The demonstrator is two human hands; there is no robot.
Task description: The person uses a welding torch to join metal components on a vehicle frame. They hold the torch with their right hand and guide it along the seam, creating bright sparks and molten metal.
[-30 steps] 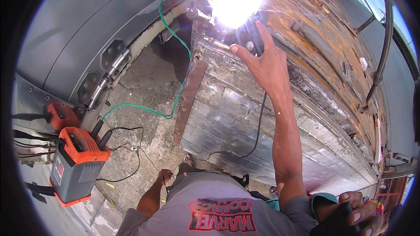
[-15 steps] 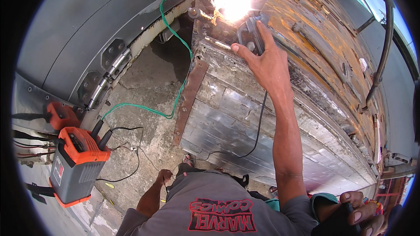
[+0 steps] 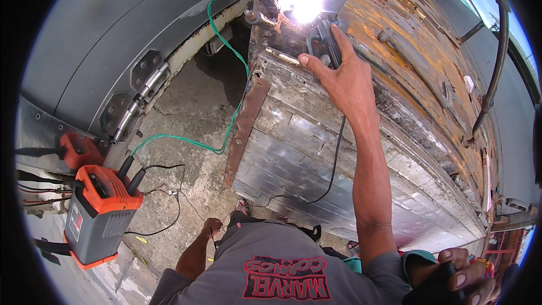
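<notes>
My right hand (image 3: 347,82) reaches forward to the end of the long metal-clad body. It grips a dark tool-like piece (image 3: 326,42), with the thumb and forefinger on either side and the other fingers hidden. A black cable (image 3: 333,175) hangs down below this hand. Just beyond the piece burns a white welding arc (image 3: 306,5), whose glare hides the work at that spot. My left hand (image 3: 213,226) hangs low beside my grey shirt (image 3: 271,240), fingers curled; what it holds, if anything, I cannot make out.
An orange and grey boxy machine (image 3: 100,214) stands at the lower left. From it a green cable (image 3: 228,130) runs up to two cylindrical fittings (image 3: 259,18). A grey panel with a hinge (image 3: 141,96) rises on the left. Another person's hand (image 3: 466,274) shows at the lower right.
The arc's glare has shrunk, and a bluish-lit dark surface shows more plainly around it. My hands stay nearly where they were.
</notes>
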